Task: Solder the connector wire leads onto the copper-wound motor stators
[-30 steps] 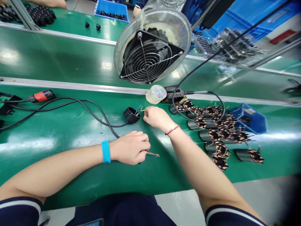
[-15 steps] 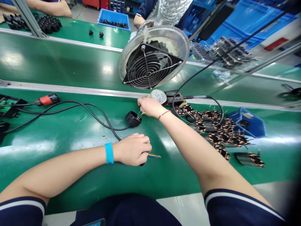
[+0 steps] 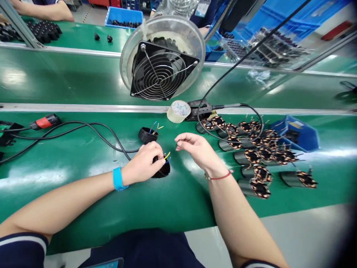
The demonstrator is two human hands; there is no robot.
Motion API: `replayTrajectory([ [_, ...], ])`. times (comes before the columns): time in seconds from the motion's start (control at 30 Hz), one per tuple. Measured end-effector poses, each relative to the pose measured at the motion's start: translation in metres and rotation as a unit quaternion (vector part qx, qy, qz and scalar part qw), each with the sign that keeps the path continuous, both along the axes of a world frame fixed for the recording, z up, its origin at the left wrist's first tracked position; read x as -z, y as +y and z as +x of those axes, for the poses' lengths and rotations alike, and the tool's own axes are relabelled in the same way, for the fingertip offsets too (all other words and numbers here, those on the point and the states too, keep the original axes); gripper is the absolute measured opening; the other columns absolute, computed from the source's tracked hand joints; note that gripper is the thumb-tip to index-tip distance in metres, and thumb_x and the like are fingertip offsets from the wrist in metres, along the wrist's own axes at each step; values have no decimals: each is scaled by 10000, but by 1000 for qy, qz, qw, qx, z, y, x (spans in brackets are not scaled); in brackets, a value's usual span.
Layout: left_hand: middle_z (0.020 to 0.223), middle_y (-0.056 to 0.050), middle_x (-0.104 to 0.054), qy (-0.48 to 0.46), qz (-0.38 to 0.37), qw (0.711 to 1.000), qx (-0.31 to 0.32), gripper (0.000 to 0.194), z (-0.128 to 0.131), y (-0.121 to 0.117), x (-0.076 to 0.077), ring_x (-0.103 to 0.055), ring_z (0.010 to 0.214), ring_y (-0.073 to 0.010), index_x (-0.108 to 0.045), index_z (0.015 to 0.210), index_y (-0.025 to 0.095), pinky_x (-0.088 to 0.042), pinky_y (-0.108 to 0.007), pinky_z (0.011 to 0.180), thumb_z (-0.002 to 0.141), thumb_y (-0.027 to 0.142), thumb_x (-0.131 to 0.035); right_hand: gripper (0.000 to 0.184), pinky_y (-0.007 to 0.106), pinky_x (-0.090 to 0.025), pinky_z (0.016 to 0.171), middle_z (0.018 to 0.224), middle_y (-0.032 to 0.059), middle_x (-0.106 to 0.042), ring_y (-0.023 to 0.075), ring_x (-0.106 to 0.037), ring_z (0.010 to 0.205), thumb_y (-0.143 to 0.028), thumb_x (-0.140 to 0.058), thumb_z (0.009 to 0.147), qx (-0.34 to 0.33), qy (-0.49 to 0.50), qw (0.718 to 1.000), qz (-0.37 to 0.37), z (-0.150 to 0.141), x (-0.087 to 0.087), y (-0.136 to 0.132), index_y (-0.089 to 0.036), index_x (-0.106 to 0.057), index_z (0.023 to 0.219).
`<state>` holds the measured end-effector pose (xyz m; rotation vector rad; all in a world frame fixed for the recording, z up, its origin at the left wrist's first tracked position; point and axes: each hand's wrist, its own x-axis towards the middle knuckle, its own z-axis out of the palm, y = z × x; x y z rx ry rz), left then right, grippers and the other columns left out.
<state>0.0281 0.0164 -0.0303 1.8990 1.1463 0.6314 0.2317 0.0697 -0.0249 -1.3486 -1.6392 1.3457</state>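
My left hand [image 3: 145, 162], with a blue wristband, is closed round a black round cap [image 3: 162, 170] on the green bench [image 3: 83, 163]; yellow and blue wire ends stick out of the cap by my fingers. A second black cap [image 3: 147, 134] with coloured wire ends lies just beyond it, on the end of a black cable [image 3: 92, 128]. My right hand [image 3: 196, 149] hovers to the right of the held cap. Its thumb and forefinger are pinched together on something too small to make out. A roll of clear tape [image 3: 178, 111] sits behind, by the rail.
A caged fan [image 3: 161, 69] in a clear round housing hangs over the conveyor. Several copper-wound coils [image 3: 252, 156] lie at right beside a blue bin [image 3: 297, 132]. A red-and-black plug [image 3: 44, 121] lies far left. Another person's arm [image 3: 41, 13] rests across the line.
My right hand reached up to the tape roll, then drew back toward me with fingers pinched. My left hand shifted forward, now gripping a black cap with the wire ends raised.
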Motion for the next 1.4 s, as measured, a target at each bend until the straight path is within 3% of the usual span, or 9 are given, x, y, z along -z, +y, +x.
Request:
replayTrajectory([
  [0.1, 1051, -62, -623, -15, 3, 999, 31, 159, -1, 1, 0, -528, 1029, -190, -582, 814, 174, -390, -388, 967, 917, 198, -463, 142, 261, -491, 654, 717, -6, -626, 108, -593, 631, -270, -701, 695, 8, 148, 987, -62, -1, -4, -15, -180, -658, 796],
  [0.27, 1126, -57, -641, -40, -6, 994, 104, 164, -3, 2, 3, -506, 1106, -194, -639, 857, 185, -336, -383, 1022, 926, 242, -502, 66, 241, -486, 654, 749, -8, -625, 97, -583, 657, -191, -692, 717, -44, 180, 980, -71, 0, -13, -25, -187, -673, 780],
  [0.43, 930, -40, -611, -72, -47, 995, 48, 234, 0, 2, 7, -510, 926, -164, -525, 702, 170, -373, -339, 919, 910, 274, -500, 54, 240, -487, 636, 787, -2, -596, 101, -567, 683, -170, -665, 766, -65, 182, 981, -25, 2, -14, -28, -202, -683, 806],
  [0.57, 795, -20, -535, -104, -78, 992, 1, 273, 4, 3, 8, -488, 822, -144, -427, 605, 172, -386, -302, 833, 854, 248, -513, 63, 235, -461, 604, 762, -5, -605, 96, -560, 654, -168, -652, 760, -43, 166, 985, -33, -3, -11, -30, -200, -681, 806],
  [0.73, 760, -13, -509, -116, -88, 989, -2, 280, 4, 5, 7, -475, 783, -134, -402, 582, 174, -378, -288, 797, 834, 233, -507, 59, 244, -450, 612, 679, -10, -630, 103, -570, 634, -178, -657, 732, 2, 165, 984, -62, -8, -6, -28, -186, -667, 790],
  [1.4, 766, -7, -499, -122, -100, 987, -24, 255, 3, 5, 8, -466, 770, -126, -438, 607, 171, -373, -277, 775, 850, 220, -500, 65, 255, -448, 646, 653, -23, -627, 99, -581, 625, -166, -644, 705, -9, 189, 972, -137, -14, -2, -28, -178, -646, 769],
])
